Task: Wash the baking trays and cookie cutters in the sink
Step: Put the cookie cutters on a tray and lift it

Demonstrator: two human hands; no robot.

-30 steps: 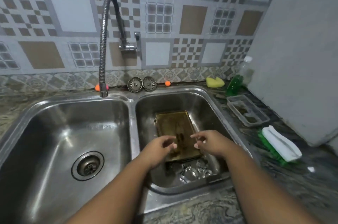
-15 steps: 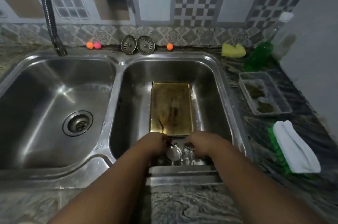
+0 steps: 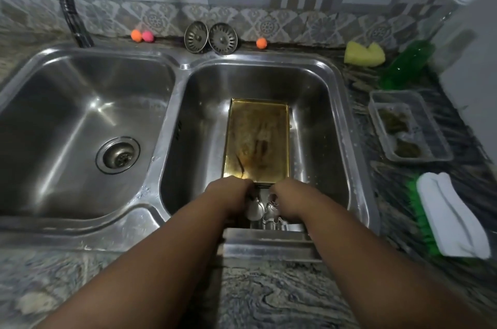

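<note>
Here, seen from the head camera looking down, a steel double sink [image 3: 172, 78] is set into a marbled stone desk [image 3: 269, 299]. In the right basin a stained, gold-coloured baking tray [image 3: 255, 137] lies flat on the bottom, its long side running away from the viewer. At its near end sit several small metal cookie cutters [image 3: 269, 211], blurred and partly hidden, just above a plain steel tray [image 3: 269, 241] that rests against the near wall of the basin.

Both bare arms reach into that basin. The left hand [image 3: 228, 191] and the right hand [image 3: 289, 194] sit side by side at the near edge of the gold tray, backs up and fingers curled downward out of sight. Whether either one grips anything cannot be told.

The left basin shows only its round drain [image 3: 118, 155]. A flexible tap hose [image 3: 71, 8] rises behind it. Along the back ledge stand two metal strainers [image 3: 196, 36], two orange balls [image 3: 136, 35] and a pink ball [image 3: 148, 36]. To the right on the desk are a yellow sponge [image 3: 364, 54], a green bottle [image 3: 406, 65], a clear plastic box [image 3: 376, 119] holding dark scraps, and a scrub brush [image 3: 451, 215] with a white handle and green bristles.
</note>
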